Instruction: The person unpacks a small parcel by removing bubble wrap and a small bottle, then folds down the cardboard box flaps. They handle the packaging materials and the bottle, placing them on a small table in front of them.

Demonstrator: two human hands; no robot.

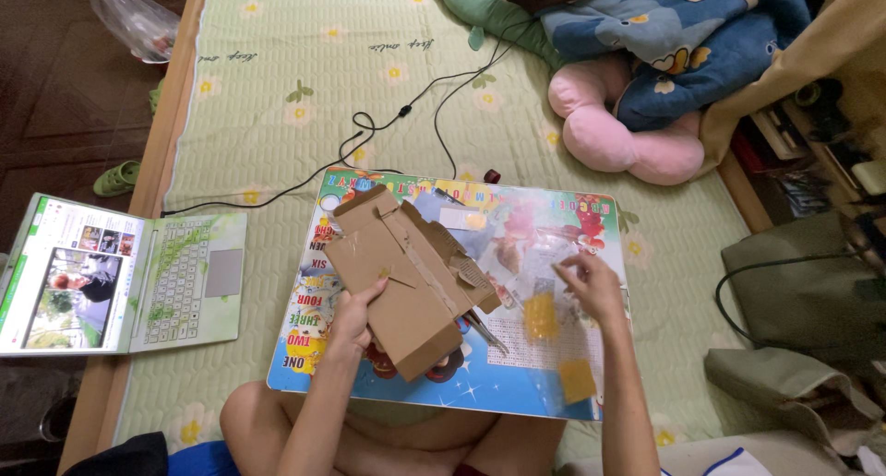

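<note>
One box (406, 278), brown corrugated cardboard, flaps unfolded, lying tilted across the left half of one tabletop (517, 388). Left hand (355, 312) clasped on the box's lower left edge, fingers curled round the cardboard. Right hand (591, 282) hovering over clear plastic bags (544, 255) at the tabletop's right side, fingers loosely bent and pinched toward each other; impossible to tell whether anything was gripped. Two yellow squares (541, 317), translucent, one just beside the right hand, the other (578, 380) near the tabletop's front right corner. One pair of tweezers (484, 331), thin metal, poking out from under the box's right edge.

Tabletop glossy, printed in bright colours, rounded at the corners, resting on a quilted pale-green mat (305, 89) with a flower print. Box overhanging nothing; bare tabletop along the front edge. Open mat behind the tabletop, crossed by one black cable (406, 107). One laptop (120, 273), lid open, well apart to the left at the mat's edge. One pink cushion (609, 130), soft and lobed, and one blue blanket (683, 42) at the far right.
</note>
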